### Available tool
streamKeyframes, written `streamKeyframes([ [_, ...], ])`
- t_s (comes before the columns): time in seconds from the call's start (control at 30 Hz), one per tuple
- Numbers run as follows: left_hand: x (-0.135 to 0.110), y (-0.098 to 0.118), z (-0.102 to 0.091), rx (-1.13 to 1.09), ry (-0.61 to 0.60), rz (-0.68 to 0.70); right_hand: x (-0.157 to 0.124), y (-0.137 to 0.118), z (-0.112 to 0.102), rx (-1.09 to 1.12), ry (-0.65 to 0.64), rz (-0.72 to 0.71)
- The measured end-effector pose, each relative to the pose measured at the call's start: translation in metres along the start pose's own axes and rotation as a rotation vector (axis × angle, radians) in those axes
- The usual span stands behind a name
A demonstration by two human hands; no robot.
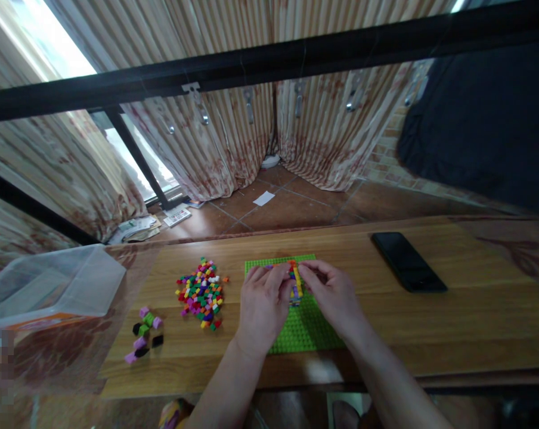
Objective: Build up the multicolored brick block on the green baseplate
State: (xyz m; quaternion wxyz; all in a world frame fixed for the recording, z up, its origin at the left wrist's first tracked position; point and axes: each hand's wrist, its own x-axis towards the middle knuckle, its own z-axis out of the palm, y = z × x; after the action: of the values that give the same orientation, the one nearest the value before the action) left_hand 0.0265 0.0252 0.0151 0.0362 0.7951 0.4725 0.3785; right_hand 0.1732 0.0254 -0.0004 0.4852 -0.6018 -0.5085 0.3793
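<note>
A green studded baseplate lies on the wooden table in front of me. A small stack of coloured bricks stands on it, yellow, orange and purple. My left hand rests on the plate's left part, fingers curled toward the stack. My right hand comes in from the right, its fingers pinched on the top of the stack. Both hands touch the stack from either side.
A heap of several small loose bricks lies left of the plate. A few larger pink, green and black pieces sit further left. A clear plastic box stands at the far left. A black phone lies at the right.
</note>
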Motion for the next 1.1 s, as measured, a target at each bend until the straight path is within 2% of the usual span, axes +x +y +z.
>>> streamKeyframes([
  [0.13,0.0,0.001,0.0,0.004,-0.009,-0.005,0.0,0.0,0.003,0.1,-0.031,0.036],
  [0.47,-0.003,0.0,0.0,-0.007,-0.036,0.005,0.0,0.0,0.006,0.077,0.003,0.014],
  [0.7,-0.005,0.0,-0.001,-0.023,-0.058,-0.008,0.001,-0.001,0.009,0.102,0.028,0.059],
  [0.83,-0.004,0.001,-0.007,-0.079,-0.019,-0.044,0.001,0.0,0.01,0.097,0.035,0.09],
  [0.97,-0.003,-0.011,-0.018,-0.113,0.074,-0.136,-0.001,-0.004,0.009,0.183,0.033,0.15],
  [1.1,-0.004,-0.041,-0.031,-0.107,0.126,-0.291,-0.002,-0.006,0.006,0.277,0.077,0.23],
])
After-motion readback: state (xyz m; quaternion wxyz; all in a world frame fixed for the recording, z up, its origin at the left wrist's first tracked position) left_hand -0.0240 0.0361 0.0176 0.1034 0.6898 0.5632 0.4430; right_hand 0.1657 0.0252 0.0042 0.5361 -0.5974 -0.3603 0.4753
